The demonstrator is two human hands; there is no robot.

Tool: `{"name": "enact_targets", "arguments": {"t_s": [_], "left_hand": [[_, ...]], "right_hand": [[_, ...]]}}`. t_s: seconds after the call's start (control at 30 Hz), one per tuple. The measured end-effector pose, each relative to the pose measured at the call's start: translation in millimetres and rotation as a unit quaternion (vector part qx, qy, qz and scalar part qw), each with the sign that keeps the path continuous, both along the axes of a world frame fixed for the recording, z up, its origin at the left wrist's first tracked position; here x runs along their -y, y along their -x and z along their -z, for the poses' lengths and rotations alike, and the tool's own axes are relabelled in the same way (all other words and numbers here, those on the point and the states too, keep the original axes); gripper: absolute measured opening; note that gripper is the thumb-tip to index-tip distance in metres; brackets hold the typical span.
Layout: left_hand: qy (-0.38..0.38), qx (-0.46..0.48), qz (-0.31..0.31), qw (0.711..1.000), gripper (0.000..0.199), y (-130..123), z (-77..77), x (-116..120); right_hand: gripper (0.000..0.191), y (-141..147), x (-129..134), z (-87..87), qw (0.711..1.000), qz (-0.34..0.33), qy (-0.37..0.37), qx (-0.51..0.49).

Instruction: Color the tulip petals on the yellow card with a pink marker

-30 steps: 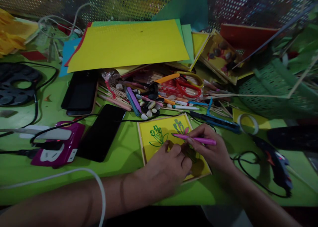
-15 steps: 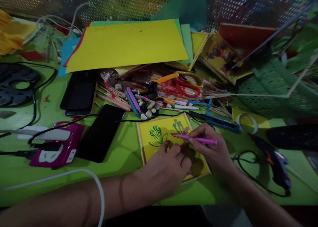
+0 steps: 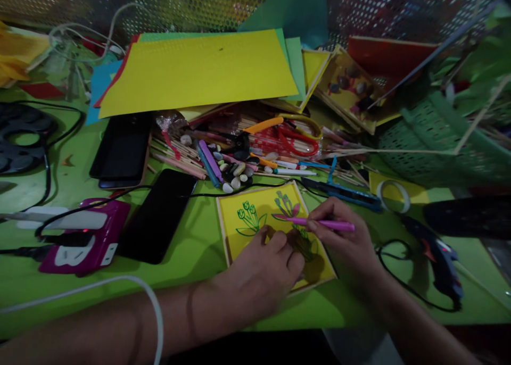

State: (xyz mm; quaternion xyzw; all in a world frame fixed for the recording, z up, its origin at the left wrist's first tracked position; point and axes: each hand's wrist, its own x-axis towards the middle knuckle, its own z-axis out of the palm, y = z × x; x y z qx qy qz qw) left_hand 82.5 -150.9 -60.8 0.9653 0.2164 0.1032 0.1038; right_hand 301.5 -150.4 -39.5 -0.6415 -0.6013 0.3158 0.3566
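Observation:
A shallow yellow panel with a pale wooden frame (image 3: 224,237) lies in front of me, with green outline tulips (image 3: 249,216) on its left. A second drawn plant (image 3: 288,201), with pink on its leaves, is to the right. My right hand (image 3: 343,232) is closed around a pink felt-tip pen (image 3: 337,225), its tip over that plant's lower leaves. My left hand (image 3: 267,264) rests on the panel's lower middle, fingers curled together and partly covering it; whatever is under them is hidden. More green drawing shows between the hands, in shadow.
Phones (image 3: 162,216) and a magenta power strip (image 3: 101,240) lie to the left. Behind the panel are pebbles (image 3: 235,183), markers, sticks and orange-handled scissors (image 3: 263,124), under yellow sheets (image 3: 199,69). A glue gun (image 3: 439,264), tape roll (image 3: 393,196) and green basket (image 3: 423,136) stand right.
My right hand has shifted slightly right with the pink pen. More pink shows on the second plant's left leaf. My left hand stays on the panel. The whole view has slid slightly.

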Motion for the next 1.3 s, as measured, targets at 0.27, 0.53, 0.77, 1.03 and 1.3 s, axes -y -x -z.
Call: {"name": "enact_targets", "arguments": {"t_s": [0.27, 0.53, 0.77, 1.03, 1.3], "left_hand": [[0.003, -0.017, -0.004, 1.000, 0.013, -1.0, 2.0, 0.9], [-0.002, -0.002, -0.007, 1.000, 0.013, -0.5, 7.0, 2.5], [-0.007, 0.003, -0.009, 1.000, 0.013, -0.6, 4.0, 1.4], [-0.006, 0.006, -0.011, 1.000, 0.013, -0.5, 4.6, 1.7], [-0.007, 0.008, -0.007, 1.000, 0.012, -0.5, 3.3, 1.3]], "right_hand": [[0.016, -4.1, 2.3, 1.2, 1.000, 0.013, 0.011, -0.023], [0.015, -5.3, 2.4, -0.2, 0.999, 0.034, 0.005, -0.006], [0.015, -5.1, 2.5, -1.3, 1.000, 0.025, 0.004, -0.012], [0.016, -5.7, 2.5, 3.5, 1.000, 0.007, 0.004, -0.021], [0.014, 1.6, -0.2, 0.6, 1.000, -0.010, -0.006, -0.013]]}}
